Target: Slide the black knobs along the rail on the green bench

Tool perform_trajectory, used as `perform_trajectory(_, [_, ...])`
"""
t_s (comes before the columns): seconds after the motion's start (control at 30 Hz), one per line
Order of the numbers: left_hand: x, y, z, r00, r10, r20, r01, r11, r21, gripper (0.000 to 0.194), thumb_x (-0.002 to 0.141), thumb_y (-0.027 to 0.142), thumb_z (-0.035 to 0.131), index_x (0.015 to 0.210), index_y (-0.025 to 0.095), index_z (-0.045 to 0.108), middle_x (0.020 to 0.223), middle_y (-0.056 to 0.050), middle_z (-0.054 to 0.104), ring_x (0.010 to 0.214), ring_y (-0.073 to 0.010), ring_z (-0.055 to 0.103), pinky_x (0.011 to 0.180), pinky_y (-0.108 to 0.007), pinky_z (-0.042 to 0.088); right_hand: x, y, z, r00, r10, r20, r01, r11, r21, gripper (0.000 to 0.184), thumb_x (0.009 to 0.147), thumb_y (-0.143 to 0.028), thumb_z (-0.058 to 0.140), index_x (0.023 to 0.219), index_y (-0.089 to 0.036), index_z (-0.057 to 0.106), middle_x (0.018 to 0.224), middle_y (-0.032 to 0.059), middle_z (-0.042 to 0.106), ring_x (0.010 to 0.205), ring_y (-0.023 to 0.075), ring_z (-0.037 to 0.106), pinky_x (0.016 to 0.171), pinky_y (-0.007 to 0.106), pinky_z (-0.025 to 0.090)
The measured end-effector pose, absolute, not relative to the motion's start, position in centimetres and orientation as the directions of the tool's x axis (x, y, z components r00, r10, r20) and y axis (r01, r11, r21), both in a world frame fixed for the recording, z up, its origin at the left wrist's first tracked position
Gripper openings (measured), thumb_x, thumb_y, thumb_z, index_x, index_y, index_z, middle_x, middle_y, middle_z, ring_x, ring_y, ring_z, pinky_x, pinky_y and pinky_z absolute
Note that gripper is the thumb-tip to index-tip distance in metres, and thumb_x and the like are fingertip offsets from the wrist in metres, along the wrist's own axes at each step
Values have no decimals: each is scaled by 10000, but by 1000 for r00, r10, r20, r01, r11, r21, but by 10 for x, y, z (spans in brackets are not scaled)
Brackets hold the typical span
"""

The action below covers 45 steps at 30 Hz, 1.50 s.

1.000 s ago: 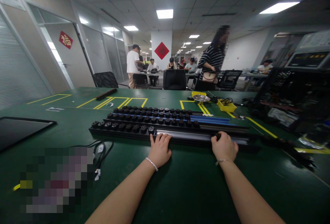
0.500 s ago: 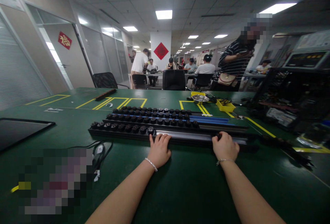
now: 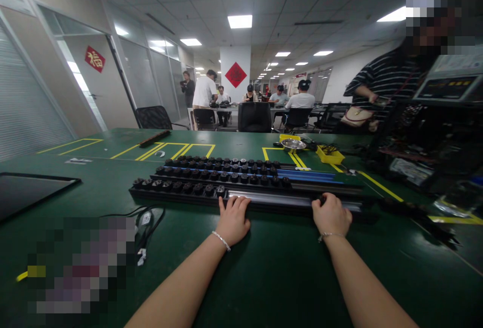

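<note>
A long black track (image 3: 271,199) with a shiny metallic channel lies across the table in front of me. Small round black parts (image 3: 198,188) with notched tops fill its left portion in a row. My left hand (image 3: 234,220) rests on the track's near edge, fingers extended, just right of the last part in the row. Farther right along the same track, my right hand (image 3: 332,216) is closed around a small black part (image 3: 322,199), mostly hidden by the fingers. Behind lie similar tracks carrying more black parts, one of them blue (image 3: 309,174).
Behind the tracks are a metal bowl (image 3: 293,144) and a yellow bin (image 3: 330,156) with cables. A dark flat tray (image 3: 37,192) lies left, near a black cable (image 3: 151,227). Cluttered equipment (image 3: 411,137) stands right. A person in a striped top (image 3: 381,89) is beyond the table.
My right hand has shifted very slightly to the right along the track; my left hand stays put. The person in the striped top has walked rightward and come closer.
</note>
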<state>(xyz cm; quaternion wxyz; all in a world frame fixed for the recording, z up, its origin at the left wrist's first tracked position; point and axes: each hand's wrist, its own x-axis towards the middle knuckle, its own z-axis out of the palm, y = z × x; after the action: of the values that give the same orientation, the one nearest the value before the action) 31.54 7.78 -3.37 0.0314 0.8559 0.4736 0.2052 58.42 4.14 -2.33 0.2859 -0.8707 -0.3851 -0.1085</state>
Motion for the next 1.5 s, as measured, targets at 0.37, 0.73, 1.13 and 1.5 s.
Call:
perform_trajectory(0.37, [315, 77, -32, 474, 824, 312, 801, -550, 236, 556, 731, 213, 511, 1270, 267, 385, 1323, -42, 454, 1255, -253, 301, 1062, -632, -6, 587, 40, -22, 684, 604, 409, 729, -553, -404, 354, 795, -299, 370, 1066, -151, 543, 1041, 125, 594, 939, 248, 536, 916, 437, 305])
perform_trajectory(0.73, [315, 78, -33, 471, 822, 320, 800, -551, 239, 551, 730, 212, 505, 1265, 265, 383, 1330, -35, 451, 1258, -245, 300, 1063, -633, -9, 586, 39, -20, 687, 598, 414, 727, -573, -378, 354, 794, -282, 377, 1073, -139, 542, 1048, 129, 600, 935, 247, 548, 873, 409, 337])
perform_trajectory(1.13, [315, 76, -29, 471, 831, 297, 811, -540, 225, 555, 738, 216, 509, 1275, 265, 377, 1334, -44, 442, 1265, -252, 291, 1068, -624, 0, 605, 38, -24, 644, 632, 430, 764, -517, -385, 393, 764, -332, 414, 1092, -147, 526, 1018, 117, 599, 955, 246, 536, 865, 386, 354])
perform_trajectory(1.5, [316, 77, -32, 466, 829, 308, 815, -538, 213, 558, 731, 215, 519, 1270, 268, 383, 1328, -39, 453, 1258, -253, 302, 1064, -633, 8, 613, 36, -21, 677, 640, 363, 736, -592, -329, 436, 733, -469, 428, 974, -153, 607, 904, 114, 642, 889, 268, 557, 846, 414, 343])
